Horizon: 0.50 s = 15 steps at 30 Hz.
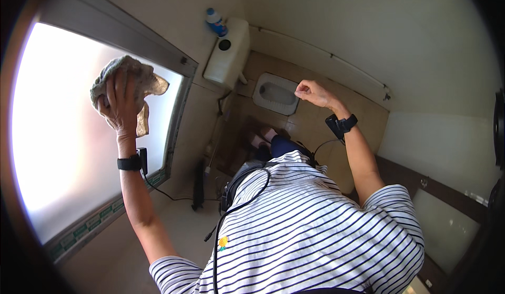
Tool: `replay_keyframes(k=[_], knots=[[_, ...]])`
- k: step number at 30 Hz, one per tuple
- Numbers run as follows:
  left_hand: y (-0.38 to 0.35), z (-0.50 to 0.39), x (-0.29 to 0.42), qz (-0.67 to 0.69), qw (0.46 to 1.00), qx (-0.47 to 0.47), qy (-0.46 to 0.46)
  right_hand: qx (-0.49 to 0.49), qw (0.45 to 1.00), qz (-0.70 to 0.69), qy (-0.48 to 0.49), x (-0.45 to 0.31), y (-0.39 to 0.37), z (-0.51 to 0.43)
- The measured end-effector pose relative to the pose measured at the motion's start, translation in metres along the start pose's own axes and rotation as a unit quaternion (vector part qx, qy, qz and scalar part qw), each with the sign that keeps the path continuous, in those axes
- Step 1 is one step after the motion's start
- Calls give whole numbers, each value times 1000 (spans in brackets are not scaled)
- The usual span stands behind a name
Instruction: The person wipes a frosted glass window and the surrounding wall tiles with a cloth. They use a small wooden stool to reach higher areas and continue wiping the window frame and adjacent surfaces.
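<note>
My left hand (121,106) is raised against a bright window pane (51,136) on the left. Its spread fingers hold a bunched grey cloth (136,71) flat on the glass, and loose ends of the cloth hang off to the right and below. Around the pane runs a grey metal frame (118,29), with green-printed tape along its lower edge. My right hand (318,95) hovers in mid-air with curled fingers and nothing visible in them. In the picture it appears just right of the squat toilet (292,106), well above the floor.
A white cistern (227,61) is mounted by the wall, with a blue bottle (217,25) on top. A thin pipe (296,38) follows the far wall to a tap (386,95). A black cable (161,193) trails from my left wristband. At right is a brown-framed door (394,173).
</note>
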State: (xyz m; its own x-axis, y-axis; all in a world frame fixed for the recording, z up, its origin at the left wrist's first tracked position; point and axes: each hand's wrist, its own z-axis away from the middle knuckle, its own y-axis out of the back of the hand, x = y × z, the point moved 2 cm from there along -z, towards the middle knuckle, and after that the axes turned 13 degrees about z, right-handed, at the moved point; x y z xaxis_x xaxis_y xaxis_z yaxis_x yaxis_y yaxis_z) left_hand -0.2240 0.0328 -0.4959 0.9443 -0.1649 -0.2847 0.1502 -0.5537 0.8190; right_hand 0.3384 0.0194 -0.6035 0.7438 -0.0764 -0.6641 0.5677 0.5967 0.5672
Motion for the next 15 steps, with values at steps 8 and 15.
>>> replay_keyframes(k=[8, 15], knots=[[-70, 78, -25, 80, 986, -143, -43, -15, 996, 17, -87, -31, 25, 21], [-81, 109, 4, 127, 950, -281, -56, -7, 992, 28, -125, -24, 23, 31]])
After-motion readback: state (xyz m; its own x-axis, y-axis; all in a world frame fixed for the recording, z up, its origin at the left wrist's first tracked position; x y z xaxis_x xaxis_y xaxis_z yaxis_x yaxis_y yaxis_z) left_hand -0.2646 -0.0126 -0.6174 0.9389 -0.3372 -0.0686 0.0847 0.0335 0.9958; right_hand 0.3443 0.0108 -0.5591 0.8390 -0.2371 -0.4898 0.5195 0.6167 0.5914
